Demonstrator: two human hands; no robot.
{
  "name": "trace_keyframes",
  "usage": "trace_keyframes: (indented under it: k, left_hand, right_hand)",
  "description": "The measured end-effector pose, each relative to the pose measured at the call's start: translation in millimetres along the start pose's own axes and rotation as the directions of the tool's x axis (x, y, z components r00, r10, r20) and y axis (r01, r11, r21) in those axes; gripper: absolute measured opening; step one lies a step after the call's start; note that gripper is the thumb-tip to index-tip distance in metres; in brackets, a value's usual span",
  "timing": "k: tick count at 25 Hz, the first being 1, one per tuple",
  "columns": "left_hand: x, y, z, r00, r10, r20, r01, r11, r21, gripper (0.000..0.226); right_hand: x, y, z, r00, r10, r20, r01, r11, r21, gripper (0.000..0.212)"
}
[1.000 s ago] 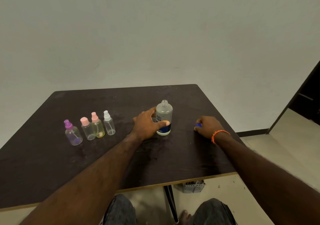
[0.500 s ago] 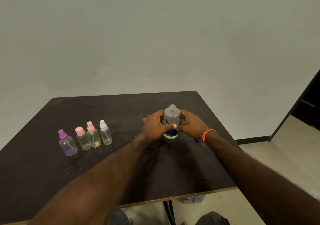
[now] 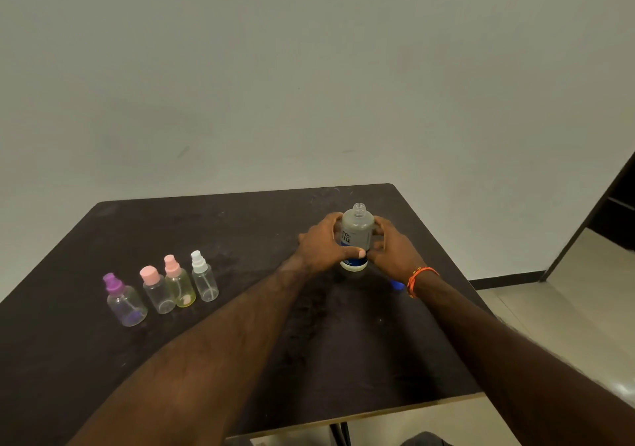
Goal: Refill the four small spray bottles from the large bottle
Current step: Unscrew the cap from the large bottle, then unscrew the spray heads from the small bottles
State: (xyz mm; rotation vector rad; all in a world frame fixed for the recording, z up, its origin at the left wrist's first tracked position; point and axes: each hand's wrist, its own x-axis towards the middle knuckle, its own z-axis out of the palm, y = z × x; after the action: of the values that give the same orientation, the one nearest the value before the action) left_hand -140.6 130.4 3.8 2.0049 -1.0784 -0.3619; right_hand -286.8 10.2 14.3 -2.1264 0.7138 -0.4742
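Your right hand [image 3: 391,251] has left the small blue cap [image 3: 398,284] it was touching a second ago and come across to the large bottle [image 3: 357,236], so both hands now clasp it: the left hand [image 3: 321,248] wraps the body from the 9 o'clock side with the thumb across the label, the right closes on it from 3 o'clock. The bottle stands upright on the tabletop [image 3: 240,359], toward 1 o'clock from you, its threaded neck bare. The cap lies on the tabletop just beside your right wrist, by the orange band [image 3: 420,279]. That suggests opening is done and you are set to lift for pouring.

The label reads "re-nu" in dark letters above a blue band; anything smaller is too blurred to read.

The four small spray bottles [image 3: 165,289] stand in a row at 10 o'clock, well apart from the large one, every spray top on. None is open to take liquid yet, so no refilling has begun.
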Motion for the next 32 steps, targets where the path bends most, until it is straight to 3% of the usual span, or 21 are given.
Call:
trace_keyframes:
  k: [3,5,8,11,15,17,21,24,29,32]
  left_hand:
    - [-18.8,9.5,-23.9,0.995,0.071,-0.068,-0.044,0.938,0.344,0.092]
    - [-34.8,12.6,-52.3,0.98,0.153,-0.125,-0.071,0.865,0.496,0.082]
    - [-58.5,4.4,-103.0,0.968,0.164,-0.188,-0.03,0.824,0.566,0.075]
    - [-89.5,-21.3,-153.3,0.964,0.135,-0.231,0.068,0.71,0.701,0.077]
    - [-126.0,-60.0,-196.3,0.955,0.013,-0.298,0.204,0.7,0.684,0.088]
    - [-133.2,-70.9,-208.3,0.96,-0.088,-0.266,0.25,0.695,0.674,0.087]
    - [-135.1,-83.1,-219.4,0.972,-0.198,-0.129,0.226,0.621,0.75,0.064]
    - [-134.1,-88.1,-219.9,0.983,-0.141,-0.118,0.183,0.693,0.697,0.045]
    - [-131.3,-82.1,-211.0,0.991,-0.081,-0.104,0.129,0.761,0.636,0.033]
    - [-133.5,-70.9,-201.1,0.996,-0.061,-0.062,0.087,0.771,0.631,0.035]
  right_hand:
    - [-21.4,-8.3,5.6,0.952,-0.03,-0.305,-0.034,0.978,-0.205,0.048]
    - [-41.3,-22.5,17.6,0.903,-0.189,-0.386,0.039,0.931,-0.363,0.03]
    - [-64.2,-46.1,47.0,0.877,-0.385,-0.286,0.242,0.871,-0.428,0.02]
    - [-68.7,-71.5,85.6,0.879,-0.457,-0.137,0.382,0.847,-0.369,0.02]
    - [-61.6,-101.2,140.6,0.883,-0.469,0.014,0.452,0.843,-0.291,0.017]
    - [-60.0,-109.5,165.0,0.892,-0.448,0.055,0.447,0.861,-0.242,0.022]
    - [-52.8,-126.2,198.5,0.939,-0.292,0.181,0.321,0.933,-0.159,0.068]
    - [-44.1,-133.9,215.2,0.942,-0.233,0.241,0.268,0.956,-0.121,0.086]
    - [-47.2,-134.1,218.5,0.96,-0.249,0.126,0.255,0.966,-0.037,0.065]
    - [-57.9,-127.6,197.4,0.956,-0.27,0.115,0.277,0.959,-0.051,0.065]
